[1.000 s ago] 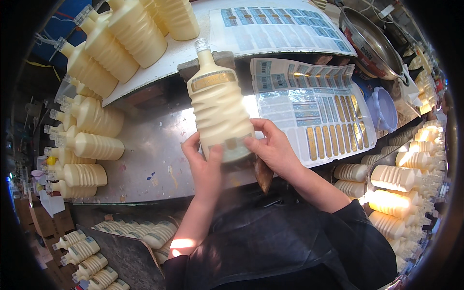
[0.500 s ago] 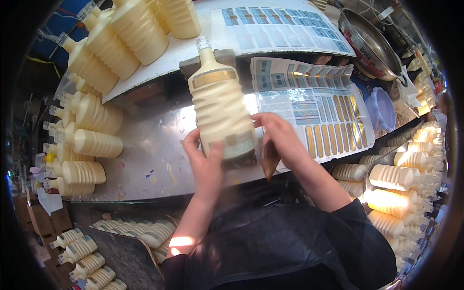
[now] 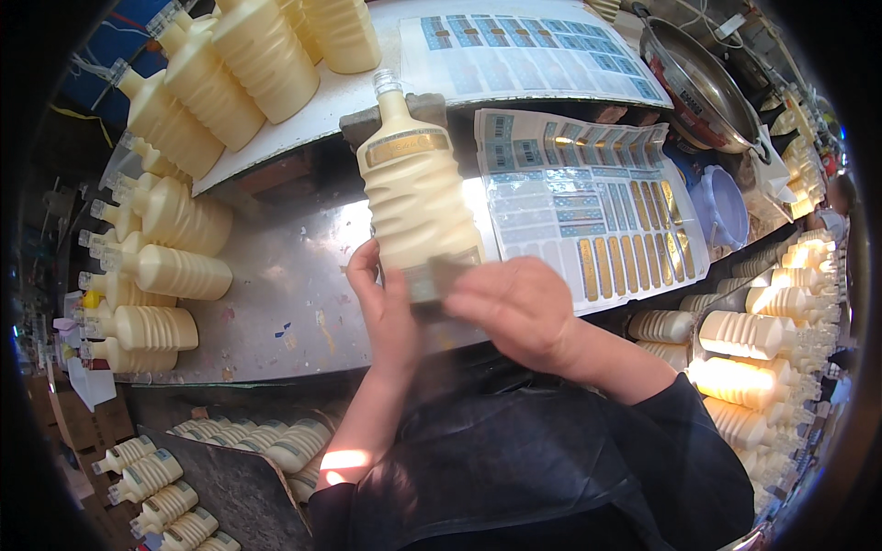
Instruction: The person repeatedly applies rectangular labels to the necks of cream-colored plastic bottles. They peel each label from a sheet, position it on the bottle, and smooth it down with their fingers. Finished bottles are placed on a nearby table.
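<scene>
A cream ribbed bottle (image 3: 418,197) lies in front of me, its clear threaded neck pointing away, resting on a dark grey block (image 3: 356,126). A gold label strip (image 3: 404,149) crosses its shoulder, and a blue-grey label (image 3: 420,283) sits near its base. My left hand (image 3: 386,303) is closed around the lower left side of the bottle. Over the lower label, my right hand (image 3: 514,308) is closed, slightly blurred, on a flat dark scraper-like piece (image 3: 447,274). That piece covers part of the label; its exact kind does not show.
Label sheets (image 3: 588,197) lie right of the bottle, with another sheet (image 3: 533,60) on the white shelf (image 3: 390,110) beyond. Cream bottles (image 3: 184,266) line the left side; more bottles (image 3: 740,335) stack at right. A large metal pan (image 3: 703,83) and a lilac tub (image 3: 719,207) stand far right.
My right hand has moved left from the bottle's right side onto its lower label, bringing the flat dark piece with it. The bottle and my left hand stay nearly in place.
</scene>
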A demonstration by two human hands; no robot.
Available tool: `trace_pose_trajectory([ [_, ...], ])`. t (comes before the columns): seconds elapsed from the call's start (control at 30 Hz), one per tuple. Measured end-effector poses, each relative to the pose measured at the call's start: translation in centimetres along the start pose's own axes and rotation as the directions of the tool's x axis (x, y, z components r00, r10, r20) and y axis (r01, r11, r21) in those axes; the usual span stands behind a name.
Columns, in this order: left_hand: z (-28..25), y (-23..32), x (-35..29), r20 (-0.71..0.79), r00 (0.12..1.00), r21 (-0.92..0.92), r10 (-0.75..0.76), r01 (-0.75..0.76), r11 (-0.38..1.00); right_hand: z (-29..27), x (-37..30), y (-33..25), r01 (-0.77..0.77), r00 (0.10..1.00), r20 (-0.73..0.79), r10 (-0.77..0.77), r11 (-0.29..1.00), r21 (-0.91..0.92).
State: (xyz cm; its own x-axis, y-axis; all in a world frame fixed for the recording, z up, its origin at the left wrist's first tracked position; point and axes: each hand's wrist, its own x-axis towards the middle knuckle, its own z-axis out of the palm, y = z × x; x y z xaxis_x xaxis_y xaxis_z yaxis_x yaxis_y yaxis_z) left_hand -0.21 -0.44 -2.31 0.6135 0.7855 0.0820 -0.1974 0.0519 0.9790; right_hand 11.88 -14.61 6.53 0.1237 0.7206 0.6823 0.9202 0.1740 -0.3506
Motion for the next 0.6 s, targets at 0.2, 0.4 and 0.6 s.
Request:
trace_pose_trajectory([
  [0.2, 0.2, 0.8, 0.1, 0.012, 0.999, -0.005, -0.045, 0.045, 0.999, -0.5, -0.3, -1.5, -0.072, 0.98, 0.187, 0.063, 0.997, 0.041],
  [0.4, 0.2, 1.0, 0.1, 0.001, 0.999, 0.069, -0.037, 0.037, 0.997, -0.4, -0.1, 1.3, -0.63, 0.528, 0.022, 0.849, 0.374, 0.68],
  [0.6, 0.3, 1.4, 0.2, -0.007, 0.998, 0.088, -0.061, 0.062, 0.994, 1.5, 2.2, 2.7, -0.578, 0.616, 0.014, 0.787, 0.44, 0.687],
])
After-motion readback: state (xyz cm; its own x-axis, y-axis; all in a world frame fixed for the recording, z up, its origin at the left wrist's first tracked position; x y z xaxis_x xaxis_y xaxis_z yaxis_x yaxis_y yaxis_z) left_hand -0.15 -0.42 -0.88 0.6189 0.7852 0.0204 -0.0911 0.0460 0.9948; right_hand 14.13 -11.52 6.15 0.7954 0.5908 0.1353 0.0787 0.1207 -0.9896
